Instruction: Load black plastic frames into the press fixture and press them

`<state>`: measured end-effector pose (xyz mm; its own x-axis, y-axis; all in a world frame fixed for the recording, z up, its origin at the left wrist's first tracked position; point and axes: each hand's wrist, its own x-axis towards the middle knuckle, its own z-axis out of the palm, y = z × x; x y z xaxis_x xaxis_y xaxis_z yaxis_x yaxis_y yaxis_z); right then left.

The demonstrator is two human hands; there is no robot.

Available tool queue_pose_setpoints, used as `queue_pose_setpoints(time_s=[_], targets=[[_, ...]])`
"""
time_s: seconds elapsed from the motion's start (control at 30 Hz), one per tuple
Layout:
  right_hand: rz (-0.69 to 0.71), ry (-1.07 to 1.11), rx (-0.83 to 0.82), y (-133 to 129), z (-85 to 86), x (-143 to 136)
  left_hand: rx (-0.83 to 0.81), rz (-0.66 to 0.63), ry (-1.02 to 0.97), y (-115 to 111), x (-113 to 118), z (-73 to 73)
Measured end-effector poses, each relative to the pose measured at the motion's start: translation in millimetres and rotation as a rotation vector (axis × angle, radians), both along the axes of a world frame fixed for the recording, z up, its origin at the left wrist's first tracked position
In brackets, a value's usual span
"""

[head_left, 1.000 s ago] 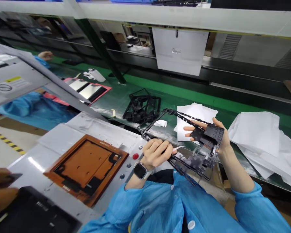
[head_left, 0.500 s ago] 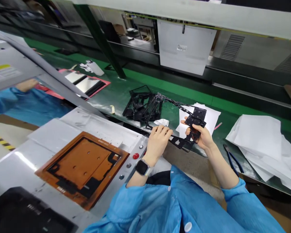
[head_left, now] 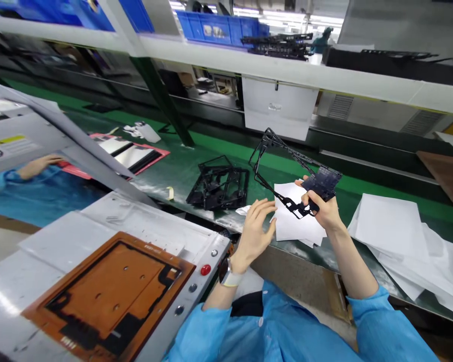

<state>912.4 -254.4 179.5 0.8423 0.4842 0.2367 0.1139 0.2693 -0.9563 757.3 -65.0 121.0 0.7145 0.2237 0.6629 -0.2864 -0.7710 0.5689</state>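
Black frame (head_left: 320, 181) is hanging in your right grip (head_left: 322, 201), which is closing around its flat end, apparently above the worktop (head_left: 177, 168). Your left grip (head_left: 256, 223) is hovering just beside the frame's lower edge, loosely spread, holding nothing visible; can't tell if it's touching.

Progress, judging from this view: the frame is already being held up; you aren't setting it down yet. Nothing is showing whether work on it is finished, so can't call what's left there.

White sheets (head_left: 294, 226) are lying behind its lower edge. Left of them, a pile of frames (head_left: 219, 186) is sitting on the worktop; can't tell if those are done or waiting. Paper stack (head_left: 390, 221) is lying to the right. Orange plate (head_left: 109, 291) is sitting on the machine (head_left: 56, 236) at your left. More frames (head_left: 281, 48) are stacking up on the shelf (head_left: 211, 54); status also unclear.
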Motion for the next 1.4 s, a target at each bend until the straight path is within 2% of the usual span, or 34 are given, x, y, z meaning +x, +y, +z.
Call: queue_pose_setpoints(time_s=[0.17, 0.27, 0.33, 0.47, 0.53, 0.6, 0.77, 0.83, 0.9, 1.03, 1.17, 1.23, 1.3, 1.33, 1.4], targets=[[-0.026, -0.232, -0.098, 12.4, -1.6, 2.7, -0.294, 0.105, 0.103, -12.6, -71.2, -24.3], [-0.009, -0.399, -0.205, 33.2, -7.1, 4.7, -0.417, 0.117, 0.225, -15.1, -118.3, -36.3], [0.025, -0.615, -0.309, 51.9, -17.9, 6.8, -0.463, 0.143, 0.303, -13.3, -146.8, -40.7], [0.114, -1.062, -0.601, 98.2, -52.8, 10.2, -0.425, 0.244, 0.377, 0.7, -193.4, -38.1], [0.137, -1.176, -0.73, 125.8, -67.1, 11.3, -0.368, 0.297, 0.364, 12.7, -211.0, -31.1], [0.152, -1.245, -0.795, 157.2, -74.1, 13.2, -0.29, 0.346, 0.359, 27.5, -224.0, -21.3], [0.253, -1.326, -0.903, 241.0, -74.6, 21.8, 0.072, 0.543, 0.464, 75.3, -232.7, 6.6], [0.318, -1.327, -0.916, 264.3, -78.4, 25.8, 0.171, 0.604, 0.579, 98.1, -227.5, 12.3], [0.374, -1.327, -0.883, 276.0, -84.9, 30.4, 0.205, 0.668, 0.653, 121.1, -219.8, 11.6], [0.442, -1.306, -0.798, 271.6, -94.5, 39.7, 0.221, 0.736, 0.685, 158.2, -206.0, -3.9], [0.448, -1.295, -0.792, 260.4, -93.2, 40.5, 0.223, 0.688, 0.697, 180.8, -198.3, -20.1], [0.458, -1.311, -0.793, 257.6, -89.5, 36.3, 0.229, 0.637, 0.7, 188.6, -194.8, -22.0], [0.477, -1.327, -0.799, 255.4, -83.5, 29.5, 0.213, 0.607, 0.674, 193.1, -192.9, -14.7], [0.486, -1.332, -0.801, 254.0, -79.4, 25.1, 0.194, 0.61, 0.645, 193.6, -193.6, -6.3], [0.493, -1.337, -0.794, 249.7, -69.7, 13.4, 0.154, 0.64, 0.563, 189.6, -200.6, 20.4]])
